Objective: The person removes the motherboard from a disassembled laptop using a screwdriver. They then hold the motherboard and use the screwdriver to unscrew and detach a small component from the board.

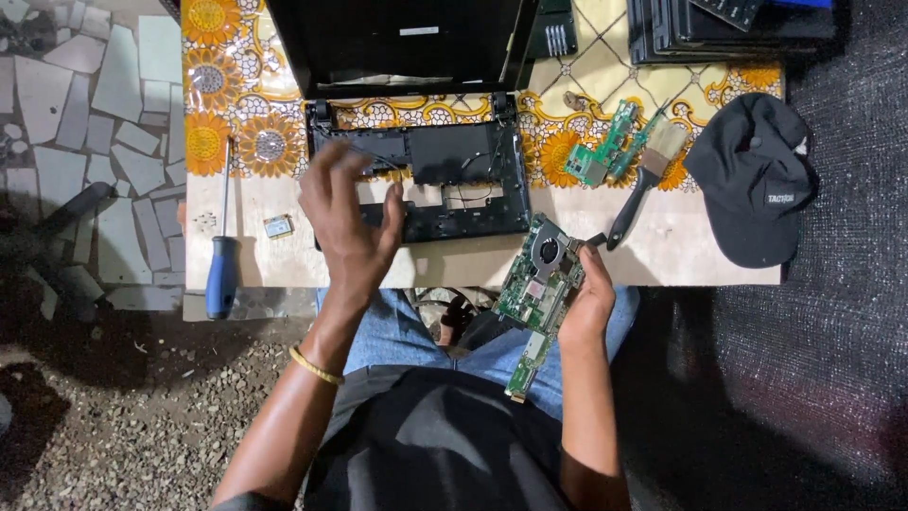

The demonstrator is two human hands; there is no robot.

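My left hand (348, 216) hovers over the left part of an opened black laptop base (463, 180), fingers spread and touching its edge, holding nothing that I can see. My right hand (588, 301) grips a green motherboard (537, 284) with a round fan, held over my lap at the table's front edge. The laptop's dark screen lid (397, 43) stands open behind the base.
A blue-handled screwdriver (222, 255) lies at the table's left. A small card (278, 226) sits beside it. A small green circuit board (605, 147), a black-handled brush (643, 175) and a black cap (752, 175) lie to the right. Stacked dark laptops (728, 28) are at the back right.
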